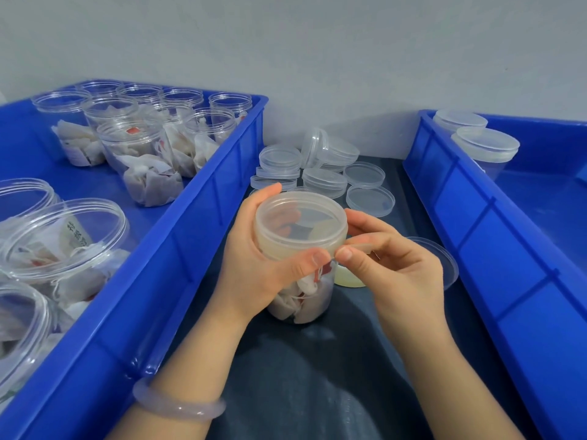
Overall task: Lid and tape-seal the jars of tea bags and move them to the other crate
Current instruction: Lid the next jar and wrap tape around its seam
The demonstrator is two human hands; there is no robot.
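Left hand (254, 258) grips the lidded jar (301, 300) of tea bags, upright on the tabletop (317, 376) between both hands. Right hand (394, 265) pinches a tape strip (355, 246) at the lid rim. Beyond the hands: loose lids (324, 176). Left of them: left crate (197, 223), open jars (143, 154). Right: right crate (476, 233), sealed jars (486, 147).

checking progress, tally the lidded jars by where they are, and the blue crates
lidded jars in the right crate: 2
lidded jar gripped by the left hand, right hand pinching tape on it: 1
blue crates, left and right: 2
total: 5
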